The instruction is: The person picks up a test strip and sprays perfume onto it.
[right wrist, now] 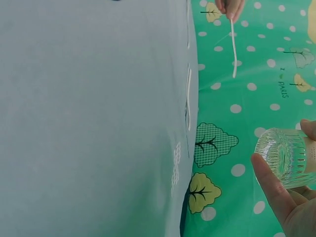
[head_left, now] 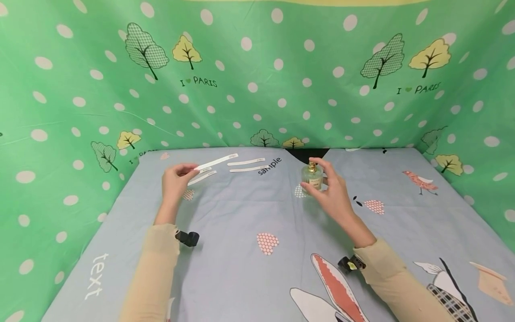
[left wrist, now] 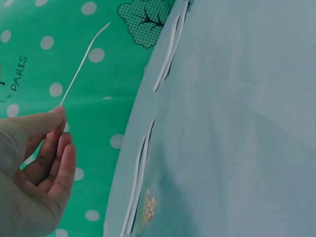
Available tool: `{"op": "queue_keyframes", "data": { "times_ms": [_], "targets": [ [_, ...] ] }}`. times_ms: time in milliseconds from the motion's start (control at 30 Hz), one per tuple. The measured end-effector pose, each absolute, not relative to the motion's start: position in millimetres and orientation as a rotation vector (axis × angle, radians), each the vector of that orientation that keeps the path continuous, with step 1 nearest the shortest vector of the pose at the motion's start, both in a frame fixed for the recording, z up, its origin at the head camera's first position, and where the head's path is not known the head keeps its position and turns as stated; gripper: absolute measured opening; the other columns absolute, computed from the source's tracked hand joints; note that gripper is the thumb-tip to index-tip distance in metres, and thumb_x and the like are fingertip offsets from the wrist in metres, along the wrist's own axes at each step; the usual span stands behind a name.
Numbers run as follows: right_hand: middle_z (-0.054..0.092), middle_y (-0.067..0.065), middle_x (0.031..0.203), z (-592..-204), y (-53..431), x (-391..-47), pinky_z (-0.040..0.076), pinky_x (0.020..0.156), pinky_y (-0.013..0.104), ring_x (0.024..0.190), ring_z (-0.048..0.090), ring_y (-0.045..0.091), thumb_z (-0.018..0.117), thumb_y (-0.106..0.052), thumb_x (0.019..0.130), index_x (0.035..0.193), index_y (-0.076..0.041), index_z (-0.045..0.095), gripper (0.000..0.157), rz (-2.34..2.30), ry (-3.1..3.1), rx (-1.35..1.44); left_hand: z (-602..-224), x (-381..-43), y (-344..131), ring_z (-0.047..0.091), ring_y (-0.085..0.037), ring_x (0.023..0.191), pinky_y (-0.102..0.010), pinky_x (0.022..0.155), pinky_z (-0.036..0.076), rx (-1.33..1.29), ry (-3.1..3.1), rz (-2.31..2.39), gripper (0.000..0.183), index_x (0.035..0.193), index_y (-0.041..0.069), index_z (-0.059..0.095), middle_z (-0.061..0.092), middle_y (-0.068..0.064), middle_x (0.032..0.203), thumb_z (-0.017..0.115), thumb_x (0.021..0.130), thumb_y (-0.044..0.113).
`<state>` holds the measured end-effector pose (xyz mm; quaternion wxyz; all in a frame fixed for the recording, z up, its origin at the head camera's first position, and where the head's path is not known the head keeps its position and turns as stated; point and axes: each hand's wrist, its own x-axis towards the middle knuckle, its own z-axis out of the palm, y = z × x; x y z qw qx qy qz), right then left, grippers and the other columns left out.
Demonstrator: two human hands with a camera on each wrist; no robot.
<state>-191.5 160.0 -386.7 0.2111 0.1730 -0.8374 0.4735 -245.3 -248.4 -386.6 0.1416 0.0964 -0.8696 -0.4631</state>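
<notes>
My left hand (head_left: pixel 175 184) pinches one end of a white paper perfume test strip (head_left: pixel 220 160) between thumb and fingers. The strip's far end points to the right in the head view; in the left wrist view the strip (left wrist: pixel 79 69) rises from the fingertips and bends near its tip. My right hand (head_left: pixel 337 197) grips a clear glass perfume bottle (head_left: pixel 312 182) with a label and a gold spray neck. A finger lies at the top of the sprayer and the thumb is at the bottle's lower side. The ribbed glass base (right wrist: pixel 281 155) shows in the right wrist view.
Several more white strips lie on the grey-blue patterned cloth (head_left: pixel 233 223): a pair (head_left: pixel 246 162) by the printed word "sample" and another pair (head_left: pixel 203 177) beside my left hand. A green dotted curtain (head_left: pixel 241 98) encloses the table's back and sides.
</notes>
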Motion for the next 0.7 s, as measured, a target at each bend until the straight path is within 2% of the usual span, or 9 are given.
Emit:
{"op": "queue_keyframes", "data": {
  "times_ms": [200, 433, 567, 700],
  "targets": [
    [0.062, 0.02, 0.128, -387, 161, -191, 0.061, 0.081, 0.052, 0.104, 0.067, 0.037, 0.079, -0.006, 0.084, 0.143, -0.016, 0.046, 0.068, 1.322, -2.325, 0.486, -392, -242, -258, 0.056, 0.008, 0.07, -0.008, 0.065, 0.045, 0.303, -2.554, -1.324, 0.026, 0.112, 0.005, 0.075, 0.075, -0.016, 0.105, 0.075, 0.09, 0.018],
    [0.063, 0.02, 0.126, -388, 160, -190, 0.062, 0.07, 0.041, 0.1, 0.069, 0.035, 0.079, -0.005, 0.084, 0.143, -0.016, 0.046, 0.069, 1.331, -2.323, 0.492, -402, -236, -270, 0.056, 0.005, 0.073, -0.011, 0.065, 0.046, 0.348, -2.64, -1.285, 0.028, 0.115, 0.005, 0.074, 0.074, -0.017, 0.109, 0.073, 0.092, 0.021],
    [0.063, 0.019, 0.126, -389, 159, -190, 0.063, 0.069, 0.039, 0.101, 0.069, 0.036, 0.079, -0.006, 0.084, 0.144, -0.018, 0.046, 0.07, 1.331, -2.329, 0.495, -408, -234, -276, 0.057, 0.002, 0.075, -0.011, 0.066, 0.046, 0.376, -2.673, -1.261, 0.029, 0.115, 0.005, 0.073, 0.072, -0.019, 0.112, 0.073, 0.092, 0.021],
    [0.063, 0.02, 0.123, -389, 159, -191, 0.063, 0.067, 0.04, 0.102, 0.069, 0.037, 0.079, -0.007, 0.085, 0.144, -0.019, 0.045, 0.069, 1.333, -2.336, 0.493, -411, -233, -279, 0.057, -0.002, 0.074, -0.014, 0.064, 0.046, 0.379, -2.674, -1.244, 0.027, 0.111, 0.002, 0.074, 0.074, -0.017, 0.104, 0.074, 0.09, 0.019]
  ]
}}
